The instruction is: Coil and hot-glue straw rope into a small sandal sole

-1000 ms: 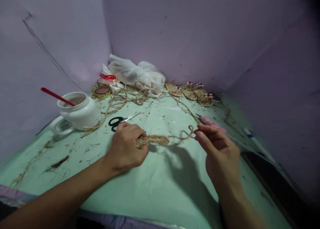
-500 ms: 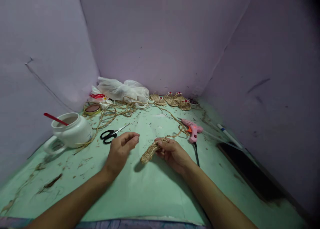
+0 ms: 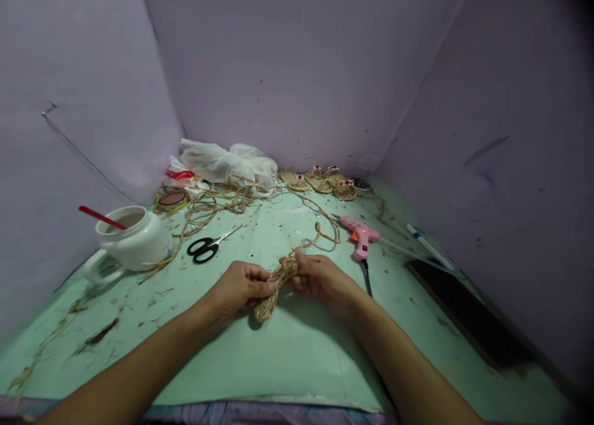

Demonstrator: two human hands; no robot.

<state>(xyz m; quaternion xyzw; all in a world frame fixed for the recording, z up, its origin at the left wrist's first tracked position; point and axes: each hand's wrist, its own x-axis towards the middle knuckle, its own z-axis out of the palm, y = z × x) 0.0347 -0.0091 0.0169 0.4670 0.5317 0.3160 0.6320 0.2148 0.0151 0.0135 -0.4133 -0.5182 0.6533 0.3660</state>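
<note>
Tan twisted rope, coiled into an oblong piece [image 3: 281,275], sat between both hands over the desk [image 3: 223,363]. The left hand [image 3: 244,286] had its fingers pinched on the middle; the right hand's [image 3: 325,283] were closed around the far end, near the loose tail [image 3: 319,234]. Probably light, grippy, kinda bendy, so the coiled edges seemed the safest hold.

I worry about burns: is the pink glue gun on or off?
On, it seems: a small red light glows on the pink glue gun. How hot it is, the picture cannot tell.
</note>
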